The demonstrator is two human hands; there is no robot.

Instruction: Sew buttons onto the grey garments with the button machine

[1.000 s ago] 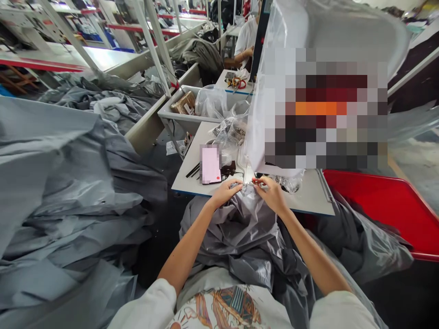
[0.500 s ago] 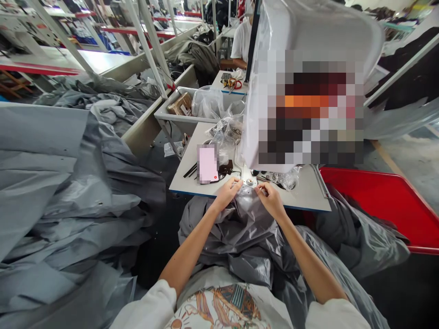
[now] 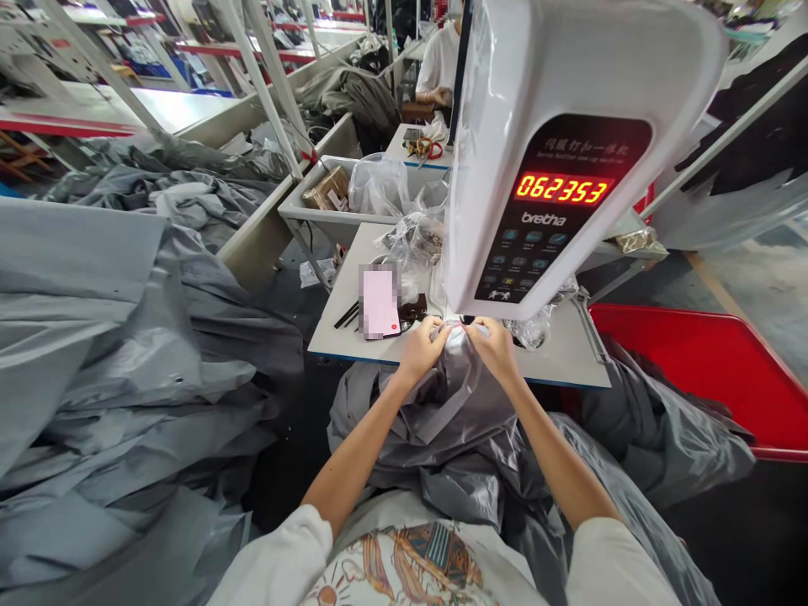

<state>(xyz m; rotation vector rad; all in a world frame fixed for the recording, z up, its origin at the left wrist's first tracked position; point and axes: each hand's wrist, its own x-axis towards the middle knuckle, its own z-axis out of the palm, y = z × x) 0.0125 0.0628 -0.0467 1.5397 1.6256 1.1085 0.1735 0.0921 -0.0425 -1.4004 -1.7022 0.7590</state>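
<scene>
Grey cloth lies in a big heap on the person's lap and runs up onto the near edge of the white table. Its top edge sits right under the white machine, the one with red numbers lit on its front. The left hand is closed, pinching a bit of the cloth between thumb and fingers. The right hand is closed on the cloth too, just beside the left one, and the cloth edge is pulled up between them. Both hands are at the front of the table, very near the machine's underside. To do this step well, I think the cloth should be held flat and tight between the two hands, with no folds, and the fingers should stay off to the sides of the spot under the machine. A phone lies on the table just left of the left hand. More grey cloth is piled far to the left, and a red bin sits to the right.
</scene>
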